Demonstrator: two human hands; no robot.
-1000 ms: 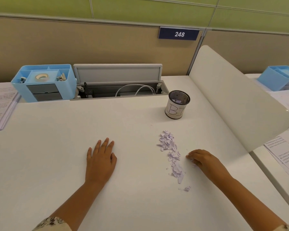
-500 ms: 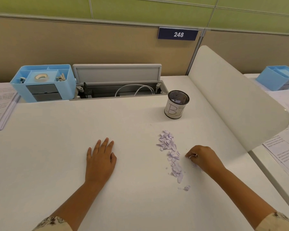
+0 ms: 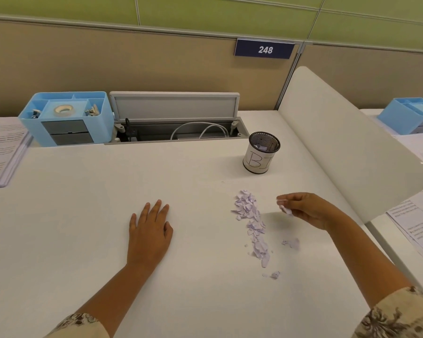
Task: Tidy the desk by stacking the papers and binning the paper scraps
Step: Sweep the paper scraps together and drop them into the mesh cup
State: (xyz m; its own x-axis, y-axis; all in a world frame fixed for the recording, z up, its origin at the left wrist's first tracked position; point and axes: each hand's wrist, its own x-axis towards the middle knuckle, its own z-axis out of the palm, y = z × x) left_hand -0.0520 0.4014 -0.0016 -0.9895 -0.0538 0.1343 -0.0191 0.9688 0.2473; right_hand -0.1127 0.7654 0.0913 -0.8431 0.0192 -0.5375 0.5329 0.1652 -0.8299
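**A pinch of scraps lifted, the bin waiting behind**

The right hand (image 3: 308, 211) is raised a little above the desk (image 3: 83, 215), and its fingertips (image 3: 282, 200) are closed on a small scrap (image 3: 287, 211) of pale lilac paper. It is held as a pinch, not in a fist, which I think suits such light and thin pieces: a full grasp would only push them around.

The rest of the paper scraps (image 3: 252, 223) lie in a narrow band on the right half of the desk, just to the left of that hand, running from the middle toward the near edge. A few loose pieces (image 3: 292, 243) sit apart, nearer to the right edge, and one more (image 3: 275, 274) lies close to the near end of the band.

The left hand (image 3: 148, 230) is flat and relaxed on the desk, palm down, holding nothing; probably it only steadies the person while the other hand works.

The bin (image 3: 261, 152) is a small mesh cup with a hand-written label (some scraps already show inside it). It stands toward the far right of the desk, beyond the band, so the carry from the band is short.

The stack of papers (image 3: 3, 147) lies at the far left edge, beside the blue organiser (image 3: 66, 118), and looks already squared, though it is only partly in view.
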